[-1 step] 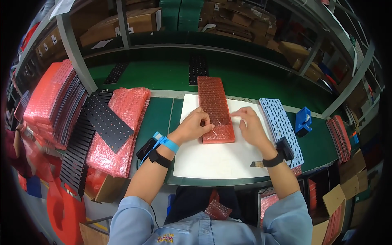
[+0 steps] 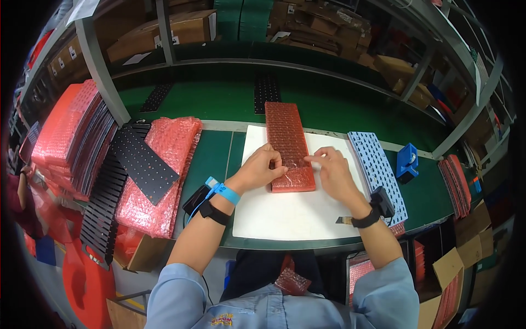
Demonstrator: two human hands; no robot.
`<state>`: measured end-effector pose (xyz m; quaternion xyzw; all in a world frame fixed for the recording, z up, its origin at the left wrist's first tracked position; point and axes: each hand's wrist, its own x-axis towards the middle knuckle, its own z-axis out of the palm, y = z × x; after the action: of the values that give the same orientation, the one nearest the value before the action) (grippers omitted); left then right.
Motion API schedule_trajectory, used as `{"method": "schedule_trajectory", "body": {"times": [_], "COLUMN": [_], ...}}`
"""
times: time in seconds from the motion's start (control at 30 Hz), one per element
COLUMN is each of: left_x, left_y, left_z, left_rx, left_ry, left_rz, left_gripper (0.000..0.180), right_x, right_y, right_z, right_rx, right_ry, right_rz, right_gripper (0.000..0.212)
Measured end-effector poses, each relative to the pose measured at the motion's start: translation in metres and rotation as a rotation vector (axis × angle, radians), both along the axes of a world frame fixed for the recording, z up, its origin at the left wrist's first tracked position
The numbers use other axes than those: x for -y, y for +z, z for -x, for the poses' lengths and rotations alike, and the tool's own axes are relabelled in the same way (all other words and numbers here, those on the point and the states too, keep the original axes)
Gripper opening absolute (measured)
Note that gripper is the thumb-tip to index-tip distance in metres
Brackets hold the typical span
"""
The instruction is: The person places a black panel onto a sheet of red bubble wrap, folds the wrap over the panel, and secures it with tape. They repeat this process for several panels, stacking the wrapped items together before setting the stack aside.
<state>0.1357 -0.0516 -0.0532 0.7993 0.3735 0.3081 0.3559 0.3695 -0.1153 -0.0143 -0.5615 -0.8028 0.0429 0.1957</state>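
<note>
A long flat package wrapped in red bubble wrap (image 2: 286,129) lies on a white sheet (image 2: 290,219) in front of me. Across its near part runs the edge of a folded flap. My left hand (image 2: 258,169) is closed in a pinch over the package's left side at that edge; what is between the fingertips is too small to make out. At the right edge, my right hand (image 2: 334,171) has its index finger stretched out to the wrap, with the other fingers loosely bent and apart. A blue band and a black strap circle my left wrist.
Stacked red-wrapped panels (image 2: 71,142) stand at the left. Nearer lie a black perforated panel (image 2: 143,164) and red bubble wrap (image 2: 148,214). A light-blue perforated panel (image 2: 375,164) and a blue tape dispenser (image 2: 406,162) are on the right. Black panels (image 2: 266,90) rest on the green surface behind.
My right hand has shifted slightly, and its index finger now reaches the package's right edge. The left hand and the package stay in place.
</note>
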Motion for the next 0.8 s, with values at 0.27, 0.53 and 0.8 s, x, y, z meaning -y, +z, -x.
{"method": "schedule_trajectory", "body": {"times": [0.27,0.53,0.8], "left_x": [-0.002,0.0,0.007], "left_y": [-0.001,0.003,0.017], "left_z": [0.001,0.0,0.0], "left_rx": [0.012,-0.006,-0.066], "left_ry": [-0.006,0.014,0.038], "left_rz": [-0.009,0.016,0.034], "left_gripper": [0.024,0.024,0.024], "right_x": [0.044,0.036,0.027], "right_y": [-0.015,-0.007,-0.008], "right_z": [0.019,0.009,0.008], "right_rx": [0.104,-0.045,-0.014], "right_ry": [0.077,-0.003,0.002], "right_rz": [-0.093,-0.028,-0.05], "right_gripper": [0.056,0.054,0.045]}}
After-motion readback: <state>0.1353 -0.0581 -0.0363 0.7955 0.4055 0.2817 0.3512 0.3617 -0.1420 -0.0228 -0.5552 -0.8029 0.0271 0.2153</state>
